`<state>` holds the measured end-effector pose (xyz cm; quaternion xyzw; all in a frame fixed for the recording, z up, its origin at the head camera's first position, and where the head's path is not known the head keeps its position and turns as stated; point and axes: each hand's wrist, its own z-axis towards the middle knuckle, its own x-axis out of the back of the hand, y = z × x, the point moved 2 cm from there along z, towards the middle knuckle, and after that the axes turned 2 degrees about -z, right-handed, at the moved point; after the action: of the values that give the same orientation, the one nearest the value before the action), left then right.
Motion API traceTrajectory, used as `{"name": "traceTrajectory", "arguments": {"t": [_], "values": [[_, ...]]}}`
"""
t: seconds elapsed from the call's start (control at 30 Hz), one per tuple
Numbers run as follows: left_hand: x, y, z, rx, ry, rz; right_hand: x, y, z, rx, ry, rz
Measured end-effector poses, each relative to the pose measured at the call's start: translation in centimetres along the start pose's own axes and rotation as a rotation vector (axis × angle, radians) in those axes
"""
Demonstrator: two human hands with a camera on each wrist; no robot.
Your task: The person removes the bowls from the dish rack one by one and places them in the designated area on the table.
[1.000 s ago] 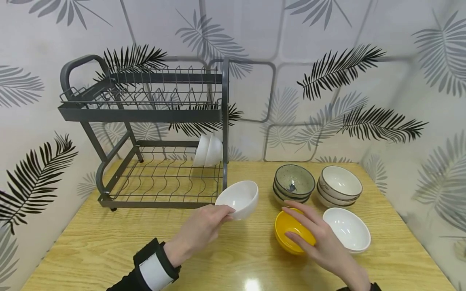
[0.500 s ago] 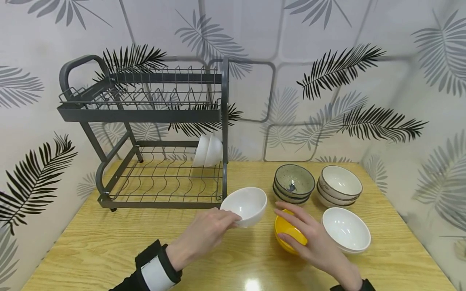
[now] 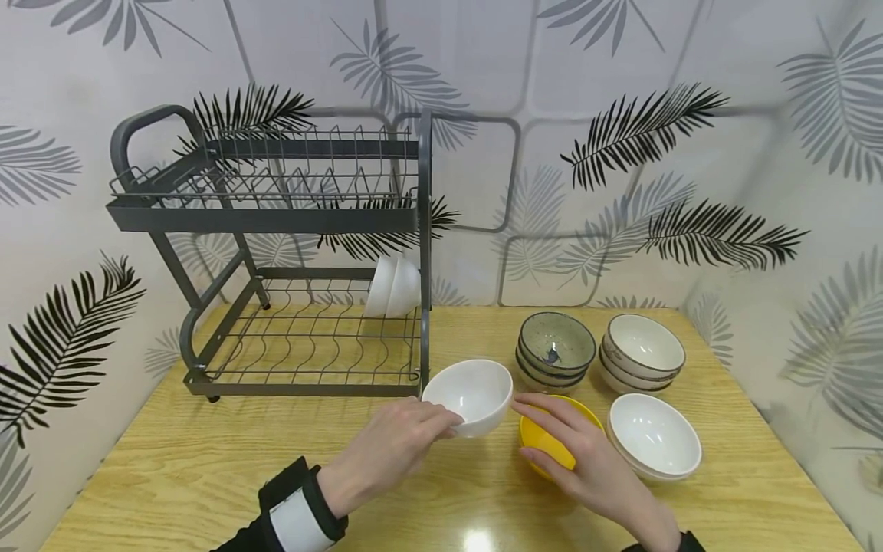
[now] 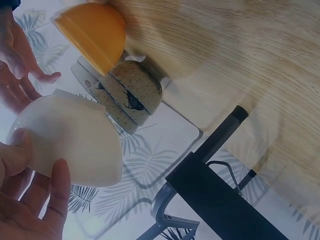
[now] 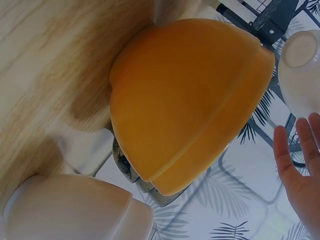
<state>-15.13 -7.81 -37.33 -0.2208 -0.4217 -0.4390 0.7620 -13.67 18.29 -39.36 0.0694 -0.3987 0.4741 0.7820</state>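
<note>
My left hand [image 3: 393, 445] grips a white bowl [image 3: 472, 391] by its near left rim, thumb inside, holding it tilted in front of the rack. Seen from the left wrist, fingers curl round the outside of that white bowl [image 4: 75, 140]. My right hand [image 3: 593, 468] has its fingers spread over the yellow bowls [image 3: 541, 438], its longest fingertips right at the white bowl's right rim. In the right wrist view, two nested yellow bowls [image 5: 185, 95] stand on the table, with the right hand [image 5: 305, 175] beyond them and nothing in its grasp.
A grey two-tier dish rack [image 3: 269, 220] stands at the left, with two white bowls [image 3: 403, 290] on edge at its lower right. Behind the yellow bowls are stacked speckled green bowls [image 3: 562, 345] and cream bowls [image 3: 645, 341]. More white bowls [image 3: 655, 437] sit at the right.
My left hand has carried the white bowl right and slightly down. My right hand has shifted left, its fingertips coming to the white bowl's rim.
</note>
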Motion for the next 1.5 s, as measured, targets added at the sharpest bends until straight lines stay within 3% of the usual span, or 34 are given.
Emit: {"name": "traceTrajectory", "arguments": {"t": [0.2,0.4,0.8,0.93,1.2,1.33,1.5], "values": [[-0.2,0.0,-0.1,0.007,-0.014,0.015,0.0,0.0,0.3,0.062,0.106,0.055],[-0.3,0.1,-0.2,0.015,-0.058,0.009,-0.2,0.0,0.5,0.111,0.154,0.083],[-0.5,0.4,0.1,0.008,-0.118,0.023,-0.6,-0.6,1.2,0.161,0.11,0.049],[-0.5,0.8,0.4,-0.023,-0.107,0.03,-0.8,-0.7,1.2,0.163,0.069,0.002],[-1.0,1.3,0.7,-0.096,-0.07,0.104,-0.9,-0.5,0.8,0.249,0.011,-0.009],[-1.1,1.1,0.7,-0.079,-0.033,0.105,-0.3,-0.1,0.3,0.239,0.016,-0.011],[-0.7,0.6,0.2,-0.002,-0.037,0.099,1.3,0.8,-0.5,0.205,0.097,-0.036]]}}
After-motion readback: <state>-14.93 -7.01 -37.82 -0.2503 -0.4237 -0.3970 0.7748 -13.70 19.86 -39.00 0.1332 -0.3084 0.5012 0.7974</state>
